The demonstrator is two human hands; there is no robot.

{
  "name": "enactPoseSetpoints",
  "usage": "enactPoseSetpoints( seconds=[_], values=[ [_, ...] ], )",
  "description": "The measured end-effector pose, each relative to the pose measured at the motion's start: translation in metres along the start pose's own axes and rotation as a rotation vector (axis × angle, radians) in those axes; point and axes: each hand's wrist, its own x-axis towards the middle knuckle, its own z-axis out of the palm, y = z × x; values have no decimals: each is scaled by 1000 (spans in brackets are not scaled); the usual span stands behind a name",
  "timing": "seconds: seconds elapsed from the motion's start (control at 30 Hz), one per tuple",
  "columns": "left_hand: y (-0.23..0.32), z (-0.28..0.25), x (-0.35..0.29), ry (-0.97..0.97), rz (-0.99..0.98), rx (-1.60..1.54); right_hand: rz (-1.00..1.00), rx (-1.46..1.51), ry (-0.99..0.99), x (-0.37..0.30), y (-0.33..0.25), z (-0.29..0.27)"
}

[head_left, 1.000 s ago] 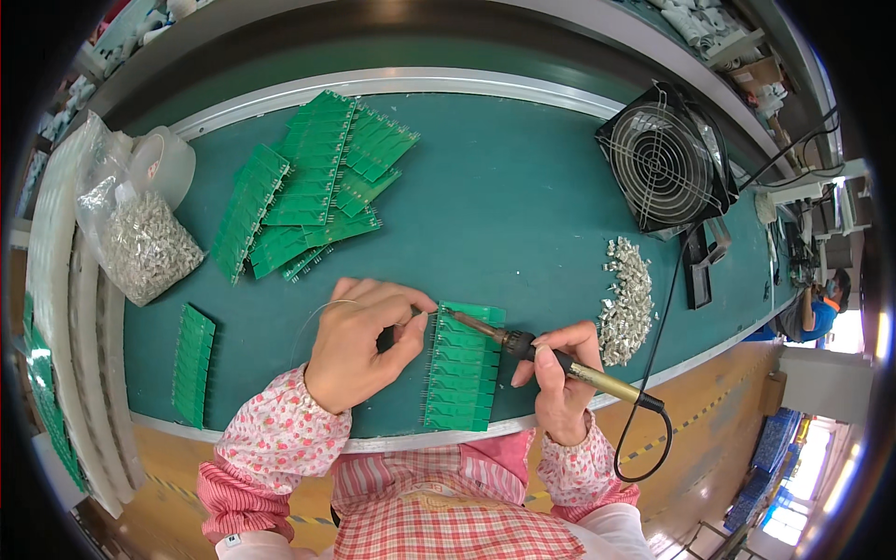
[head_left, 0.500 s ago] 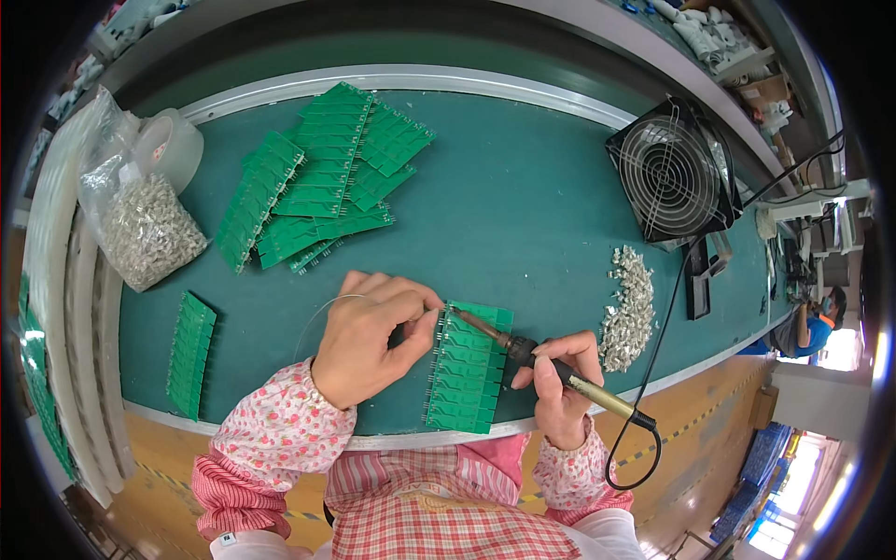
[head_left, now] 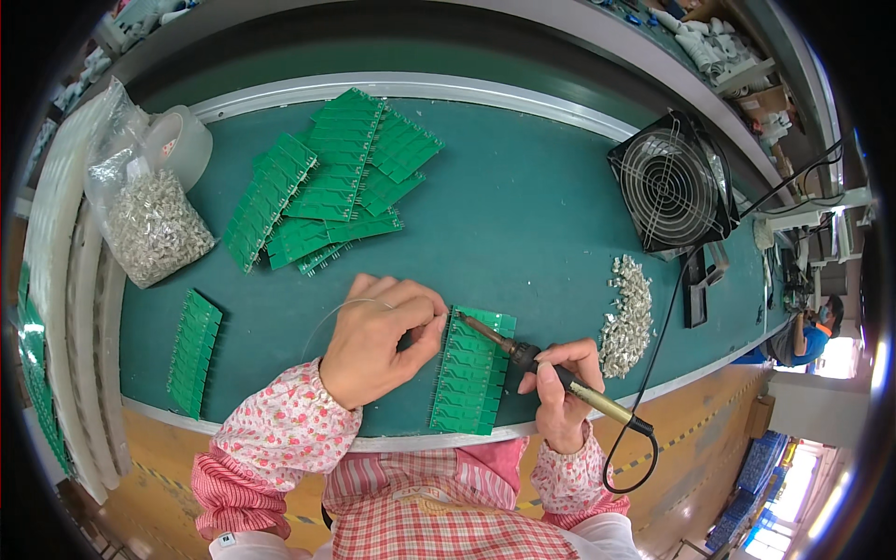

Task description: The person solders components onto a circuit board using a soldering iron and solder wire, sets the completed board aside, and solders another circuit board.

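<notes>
Green circuit board [head_left: 471, 373] sat at the desk's [head_left: 523, 215] 6 o'clock edge. Right hand [head_left: 560, 392] had its grip clenched around a soldering iron [head_left: 541, 366], tip touching the board's top corner. Left hand [head_left: 378, 341] was pinched on thin solder wire [head_left: 331, 313] just at the board's 9 o'clock. Small fan [head_left: 672, 187] stood at 2 o'clock.

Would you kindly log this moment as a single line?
left hand: feeds thin wire | right hand: holds soldering iron | tip: on green board | nearby: fan
</notes>
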Motion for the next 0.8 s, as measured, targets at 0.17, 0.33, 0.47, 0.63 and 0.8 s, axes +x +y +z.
enactPoseSetpoints(
  seconds=[0.17, 0.33, 0.47, 0.63, 0.8],
  values=[
    [-1, 1, -1, 3, 10, 9, -5, 10, 4, -1, 0, 0],
    [-3, 2, -2, 31, -54, -69, 7, 42, 88, -3, -2, 0],
    [0, 0, 0, 9, -30, -36, 6, 15, 24, -1, -2, 1],
    [-1, 2, 1, 15, 3, 7, 28, 20, 8, 0, -2, 1],
    [-1, 2, 2, 14, 5, 13, 33, 23, 2, 2, -2, 1]
  ],
)
